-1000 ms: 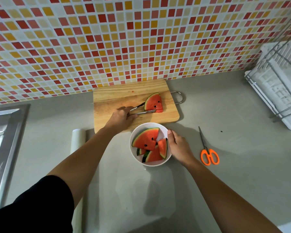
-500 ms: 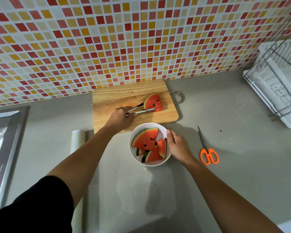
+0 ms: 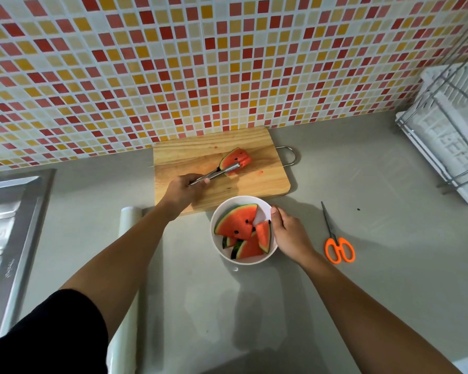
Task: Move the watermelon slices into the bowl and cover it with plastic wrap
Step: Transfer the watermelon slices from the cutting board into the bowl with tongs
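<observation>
At the middle of the cutting board (image 3: 265,182), one watermelon slice (image 3: 234,161) is now clamped between the tongs (image 3: 216,174), whose arms stood apart a moment ago, and it has turned a little; the left hand (image 3: 183,191) grips the tongs with curled fingers. Just beside the board's front edge, the bowl (image 3: 264,211) holds the other slices (image 3: 238,224), and the right hand (image 3: 288,236) holds its rim as before, thumb on top. On the counter the scissors (image 3: 339,249) lie right of the bowl, and the plastic wrap roll (image 3: 127,228) lies to its left, partly hidden by the left forearm.

Only clothing showing is a black short sleeve (image 3: 52,336) on the left arm, near-left corner. Both forearms are bare all the way out to the left hand (image 3: 183,191) and right hand (image 3: 288,233).
</observation>
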Motion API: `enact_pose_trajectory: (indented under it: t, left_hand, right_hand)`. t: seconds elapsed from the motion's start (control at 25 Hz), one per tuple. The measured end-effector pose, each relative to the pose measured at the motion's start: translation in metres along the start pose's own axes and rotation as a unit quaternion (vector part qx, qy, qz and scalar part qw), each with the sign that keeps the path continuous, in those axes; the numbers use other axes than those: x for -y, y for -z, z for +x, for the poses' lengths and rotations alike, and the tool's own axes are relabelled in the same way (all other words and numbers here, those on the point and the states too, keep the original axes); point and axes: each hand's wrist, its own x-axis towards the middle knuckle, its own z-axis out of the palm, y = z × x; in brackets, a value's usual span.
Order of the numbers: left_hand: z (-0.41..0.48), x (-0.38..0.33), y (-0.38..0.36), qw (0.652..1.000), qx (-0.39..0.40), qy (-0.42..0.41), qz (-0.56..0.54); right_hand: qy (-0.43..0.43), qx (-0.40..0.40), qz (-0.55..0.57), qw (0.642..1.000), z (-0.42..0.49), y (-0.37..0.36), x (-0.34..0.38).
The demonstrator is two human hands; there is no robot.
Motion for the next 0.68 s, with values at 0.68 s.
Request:
enact_pose_trajectory:
  t: [0.68]
  left_hand:
    - [-0.115, -0.005, 0.034, 0.972, 0.095, -0.129, 0.169]
  right_hand:
    - [-0.008, 0.016, 0.019, 1.000, -0.001, 0.002, 0.004]
